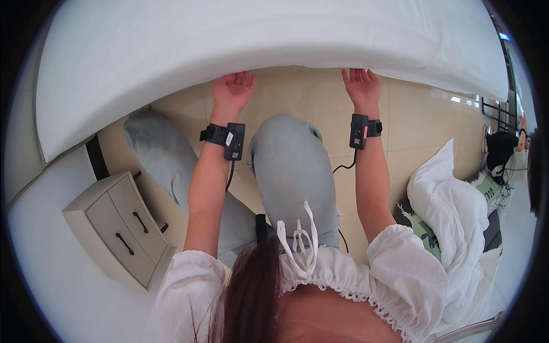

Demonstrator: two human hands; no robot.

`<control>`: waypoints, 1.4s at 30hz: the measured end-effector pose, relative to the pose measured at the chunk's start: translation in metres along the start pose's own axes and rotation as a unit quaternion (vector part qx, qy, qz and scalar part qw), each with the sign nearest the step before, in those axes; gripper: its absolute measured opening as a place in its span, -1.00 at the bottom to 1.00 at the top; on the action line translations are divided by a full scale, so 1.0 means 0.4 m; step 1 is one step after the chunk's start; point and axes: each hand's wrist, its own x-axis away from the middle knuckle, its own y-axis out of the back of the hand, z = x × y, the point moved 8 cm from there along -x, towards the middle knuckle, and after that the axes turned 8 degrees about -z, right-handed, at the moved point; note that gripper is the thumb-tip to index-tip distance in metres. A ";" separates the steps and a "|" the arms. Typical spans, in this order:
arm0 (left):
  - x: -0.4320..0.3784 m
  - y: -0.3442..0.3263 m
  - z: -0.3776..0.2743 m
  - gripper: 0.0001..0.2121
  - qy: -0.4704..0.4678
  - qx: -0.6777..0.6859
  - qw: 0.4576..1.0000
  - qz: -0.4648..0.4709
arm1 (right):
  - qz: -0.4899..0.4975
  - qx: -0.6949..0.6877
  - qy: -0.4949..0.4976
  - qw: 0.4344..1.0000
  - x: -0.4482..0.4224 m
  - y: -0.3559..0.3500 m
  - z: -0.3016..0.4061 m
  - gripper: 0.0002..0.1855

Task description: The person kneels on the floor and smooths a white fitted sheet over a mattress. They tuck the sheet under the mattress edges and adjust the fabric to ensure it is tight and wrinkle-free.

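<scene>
A white sheet [274,38] covers the bed across the upper part of the head view, its lower edge curving over a tiled floor. At that edge, left of centre, is my left hand [233,89], palm up, its fingertips at or just under the hem. My right hand [363,85] has its palm up too, with the fingertips meeting the hem right of centre. The edge partly hides the fingertips of both hands, so whether they pinch the cloth does not show. Each wrist wears a strapped black device with a cable.
A small two-drawer cabinet [122,229] with black handles stands at the left. On the right lie a bundled white quilt [450,214] and green printed cloth [429,240]. Beyond them are a black metal rack [499,113] and part of another person [521,141]. My bent knee is between my arms.
</scene>
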 end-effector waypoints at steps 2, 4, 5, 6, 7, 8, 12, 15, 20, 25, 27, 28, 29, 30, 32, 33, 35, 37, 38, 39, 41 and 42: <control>-0.027 0.002 0.004 -0.71 0.003 0.026 0.999 0.023 | -0.005 0.001 -0.001 1.000 -0.015 0.002 0.004 -0.77; -0.043 -0.014 0.004 -0.70 0.010 0.064 0.996 0.057 | 0.004 0.003 0.000 1.000 -0.021 -0.004 0.005 -0.78; -0.051 -0.015 0.000 -0.70 0.000 0.064 0.996 0.061 | 0.018 0.003 0.001 1.000 -0.022 -0.011 0.003 -0.79; -0.054 -0.013 0.002 -0.69 -0.007 0.063 0.996 0.063 | 0.029 0.003 0.002 1.000 -0.021 -0.007 0.004 -0.79; -0.055 -0.010 0.003 -0.68 -0.015 0.062 0.996 0.065 | 0.034 -0.003 -0.003 0.999 -0.027 -0.005 0.004 -0.80; -0.052 -0.012 0.008 -0.67 0.000 0.068 0.994 0.088 | 0.039 -0.008 -0.008 0.999 -0.037 -0.006 0.004 -0.80; -0.046 -0.012 0.006 -0.68 0.008 0.044 0.991 0.123 | 0.051 -0.025 -0.010 0.998 -0.050 0.006 0.000 -0.79; -0.054 0.007 -0.003 -0.73 0.009 -0.011 0.995 0.095 | -0.009 0.033 0.006 0.999 -0.041 0.050 -0.005 -0.77; -0.031 0.025 -0.012 -0.83 -0.051 -0.144 0.986 0.066 | -0.008 0.114 0.051 0.992 -0.109 0.093 0.043 -0.76; -0.051 0.036 -0.015 -0.83 -0.065 -0.134 0.988 0.041 | 0.006 0.275 0.178 0.945 -0.138 0.066 0.088 -0.83; -0.057 0.043 -0.015 -0.83 -0.053 -0.124 0.989 0.069 | -0.003 0.291 0.188 0.938 -0.146 0.073 0.096 -0.85; -0.059 0.049 -0.014 -0.83 -0.046 -0.119 0.989 0.081 | 0.003 0.279 0.184 0.943 -0.150 0.077 0.094 -0.84; -0.065 0.052 -0.016 -0.83 -0.045 -0.123 0.988 0.086 | 0.010 0.266 0.181 0.947 -0.152 0.079 0.090 -0.84; -0.062 0.046 -0.019 -0.83 -0.044 -0.129 0.987 0.091 | 0.017 0.253 0.178 0.951 -0.157 0.083 0.088 -0.84; -0.055 0.036 -0.017 -0.83 -0.045 -0.145 0.984 0.095 | 0.017 0.230 0.174 0.957 -0.164 0.094 0.089 -0.83; -0.054 0.034 -0.021 -0.82 -0.049 -0.154 0.982 0.093 | 0.020 0.219 0.172 0.960 -0.164 0.091 0.085 -0.82; -0.045 0.036 -0.026 -0.82 -0.049 -0.171 0.980 0.092 | 0.009 0.252 0.183 0.950 -0.150 0.103 0.082 -0.82; -0.035 0.031 -0.016 -0.80 -0.041 -0.183 0.978 0.094 | -0.011 0.310 0.183 0.933 -0.143 0.109 0.091 -0.80; -0.032 0.025 -0.009 -0.80 -0.032 -0.209 0.973 0.095 | -0.026 0.349 0.176 0.920 -0.139 0.118 0.096 -0.78; -0.023 0.020 0.001 -0.80 -0.021 -0.235 0.967 0.094 | -0.043 0.389 0.170 0.905 -0.128 0.129 0.101 -0.76; -0.007 0.003 0.027 -0.79 0.003 -0.279 0.954 0.105 | -0.050 0.441 0.169 0.880 -0.111 0.135 0.106 -0.69; 0.005 0.002 0.028 -0.78 0.009 -0.295 0.949 0.111 | -0.023 0.472 0.173 0.864 -0.064 0.092 0.083 -0.69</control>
